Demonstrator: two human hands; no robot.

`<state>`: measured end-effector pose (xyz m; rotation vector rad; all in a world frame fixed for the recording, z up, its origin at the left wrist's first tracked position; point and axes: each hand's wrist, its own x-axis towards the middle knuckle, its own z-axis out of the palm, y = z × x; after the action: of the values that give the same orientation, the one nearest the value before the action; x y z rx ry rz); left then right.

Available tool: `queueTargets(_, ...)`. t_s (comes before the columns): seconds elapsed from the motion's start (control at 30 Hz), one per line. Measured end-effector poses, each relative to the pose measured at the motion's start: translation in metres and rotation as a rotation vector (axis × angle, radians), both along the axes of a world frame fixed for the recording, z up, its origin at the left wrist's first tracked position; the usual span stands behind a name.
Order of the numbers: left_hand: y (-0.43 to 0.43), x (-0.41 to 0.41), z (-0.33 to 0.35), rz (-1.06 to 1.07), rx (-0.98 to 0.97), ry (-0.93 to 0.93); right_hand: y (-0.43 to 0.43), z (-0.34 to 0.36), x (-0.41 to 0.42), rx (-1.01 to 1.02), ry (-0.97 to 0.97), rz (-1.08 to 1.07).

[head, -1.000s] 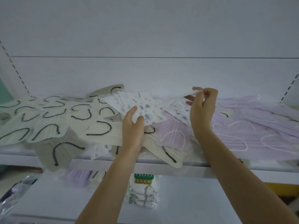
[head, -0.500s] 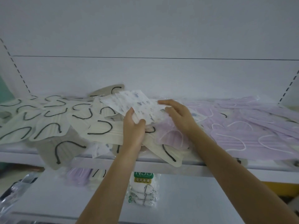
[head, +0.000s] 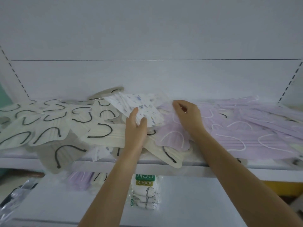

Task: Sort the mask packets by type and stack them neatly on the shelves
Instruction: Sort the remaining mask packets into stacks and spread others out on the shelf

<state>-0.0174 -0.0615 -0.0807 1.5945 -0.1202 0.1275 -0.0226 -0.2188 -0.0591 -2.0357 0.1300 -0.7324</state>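
Mask packets (head: 145, 194) in a neat white stack with a green label sit nearest us on the lower shelf (head: 205, 207), with bare shelf to their right. A looser lilac bundle (head: 78, 181) lies to their left, half under the upper shelf (head: 221, 168). A grey packet (head: 62, 154) hangs out over that shelf's front edge. On the shelf we see flat, glossy film packets overlapping in a jumble. On the left are cream packets (head: 101, 133) with black ear loops, on the right lilac packets (head: 254, 136) with white loops, their long sides running mostly left to right. Between them our left hand (head: 136, 128) grips a fan of white printed packets (head: 142, 108), thumb on top, the fan spreading up and away to the left. Our right hand (head: 188, 115) rests on the lilac heap with its fingers bent down; whether they pinch anything we cannot tell. Behind, the plain white back panel (head: 147, 76) leaves open room above the pile
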Motion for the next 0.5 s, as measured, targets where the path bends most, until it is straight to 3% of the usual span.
queueTargets(0.1,-0.001,0.001,0.001,-0.049,0.031,-0.008,0.015,0.002,-0.008,0.067,0.203,0.436)
queueTargets(0.17,-0.002,0.002,-0.001,-0.056,0.045,-0.061,0.021,0.001,-0.007,0.176,0.241,0.577)
queueTargets(0.27,-0.001,0.007,-0.007,-0.019,0.098,-0.111,0.018,0.006,-0.001,0.105,0.025,0.328)
queueTargets(0.37,0.002,0.005,-0.006,0.007,-0.016,-0.151,0.009,0.024,0.005,-0.068,-0.060,0.074)
queueTargets(0.5,0.002,0.004,-0.005,0.068,-0.054,-0.189,-0.004,0.034,0.036,-0.435,0.253,0.059)
